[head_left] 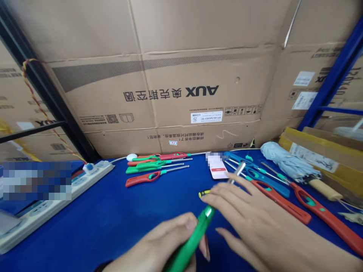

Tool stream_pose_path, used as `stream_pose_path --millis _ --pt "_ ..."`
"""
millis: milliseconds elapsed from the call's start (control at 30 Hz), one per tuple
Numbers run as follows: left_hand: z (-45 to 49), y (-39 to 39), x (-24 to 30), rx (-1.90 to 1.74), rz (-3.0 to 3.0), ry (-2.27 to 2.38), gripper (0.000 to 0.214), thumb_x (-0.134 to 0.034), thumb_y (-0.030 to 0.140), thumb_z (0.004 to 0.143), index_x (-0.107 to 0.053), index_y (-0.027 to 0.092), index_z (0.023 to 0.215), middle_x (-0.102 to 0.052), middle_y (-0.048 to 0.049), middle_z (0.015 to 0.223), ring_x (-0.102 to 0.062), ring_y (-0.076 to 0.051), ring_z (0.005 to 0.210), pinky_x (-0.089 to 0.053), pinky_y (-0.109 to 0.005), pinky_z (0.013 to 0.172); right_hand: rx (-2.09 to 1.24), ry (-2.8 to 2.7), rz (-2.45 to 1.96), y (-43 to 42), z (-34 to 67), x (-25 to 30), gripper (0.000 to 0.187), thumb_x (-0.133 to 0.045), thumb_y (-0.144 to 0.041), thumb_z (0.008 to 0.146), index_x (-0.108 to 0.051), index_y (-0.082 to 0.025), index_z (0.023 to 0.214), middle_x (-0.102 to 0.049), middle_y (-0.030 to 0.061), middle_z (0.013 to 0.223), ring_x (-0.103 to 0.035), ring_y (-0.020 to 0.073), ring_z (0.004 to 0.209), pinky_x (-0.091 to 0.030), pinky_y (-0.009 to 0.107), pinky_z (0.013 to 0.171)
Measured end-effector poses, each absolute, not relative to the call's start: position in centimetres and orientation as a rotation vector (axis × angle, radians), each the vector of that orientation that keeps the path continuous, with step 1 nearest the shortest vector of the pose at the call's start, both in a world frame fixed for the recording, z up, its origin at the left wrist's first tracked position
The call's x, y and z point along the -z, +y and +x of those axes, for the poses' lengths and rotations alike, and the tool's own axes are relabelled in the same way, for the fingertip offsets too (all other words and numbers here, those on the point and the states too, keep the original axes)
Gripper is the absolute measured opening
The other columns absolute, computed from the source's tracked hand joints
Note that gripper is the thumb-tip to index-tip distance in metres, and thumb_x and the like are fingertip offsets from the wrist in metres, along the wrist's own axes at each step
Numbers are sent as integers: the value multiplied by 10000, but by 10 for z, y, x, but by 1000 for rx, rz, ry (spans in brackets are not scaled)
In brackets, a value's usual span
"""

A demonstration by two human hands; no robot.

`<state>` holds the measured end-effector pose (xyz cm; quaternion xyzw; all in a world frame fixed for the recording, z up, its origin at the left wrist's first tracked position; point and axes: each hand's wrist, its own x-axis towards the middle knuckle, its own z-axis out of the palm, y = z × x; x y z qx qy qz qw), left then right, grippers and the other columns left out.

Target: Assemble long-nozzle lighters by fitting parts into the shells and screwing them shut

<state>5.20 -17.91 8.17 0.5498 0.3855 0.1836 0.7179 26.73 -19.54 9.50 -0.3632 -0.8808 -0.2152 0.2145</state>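
My left hand (176, 234) is closed around the green handle of a gas lighter (195, 234), which points up and away from me. My right hand (241, 207) lies over the lighter's front, fingers stretched out and thumb apart. A metal tube (239, 170) shows beyond its fingers, in line with the green handle; its middle is hidden under the hand. Close to the right fingertips is a small yellow and black object (203, 193), partly covered. Red lighters (280, 200) and blue lighters (258, 175) lie beyond and right of this hand.
Several red and green lighters (150, 166) lie in a group at the back left. A phone (217, 168) rests at the back middle. A power strip (56, 204) runs along the left. To the right are a folded light-blue umbrella (286, 158) and a yellow-taped carton (320, 151). Cardboard (170, 75) stands behind.
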Motion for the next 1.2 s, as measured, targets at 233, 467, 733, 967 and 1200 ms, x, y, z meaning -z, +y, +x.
stream_pose_path --millis 233,467,733,967,1200 --pt "63 -138 -75 -561 1217 725 383 -402 498 921 -542 148 851 -470 17 617 -415 -95 513 -356 -214 530 259 -2274 -1155 -184 280 -93 297 -579 -212 837 -583 -244 1133 -617 58 1215 -532 257 1159 -397 456 1007" --pt "65 -120 -62 -722 1770 835 249 -394 374 938 -511 183 829 -544 -10 823 -524 -156 806 -440 -268 798 -921 -1786 -1203 -157 250 -57 148 -543 -294 875 -662 -207 878 -700 26 819 -642 168 734 -520 305 691" --pt "60 -109 -41 -799 2575 1022 173 -399 220 946 -530 210 1058 -526 -90 1162 -554 -218 1030 -481 -360 884 -1408 -1052 -896 -107 219 -15 356 -784 -438 623 -664 -150 796 -652 2 707 -639 139 619 -533 219 493" --pt "41 -88 -13 -827 2530 924 353 -499 215 911 -412 253 1251 -505 -81 1254 -559 -204 1102 -486 -378 942 -1286 -916 -927 -88 238 -6 355 -746 -477 671 -606 -153 630 -581 -25 589 -547 95 508 -490 188 442" --pt "31 -81 -4 -732 2376 954 591 -689 455 774 -439 260 1272 -591 -63 1176 -602 -208 985 -513 -370 887 -1310 -737 -849 -83 254 -7 330 -745 -484 672 -615 -192 753 -577 -31 678 -554 123 659 -491 192 492"
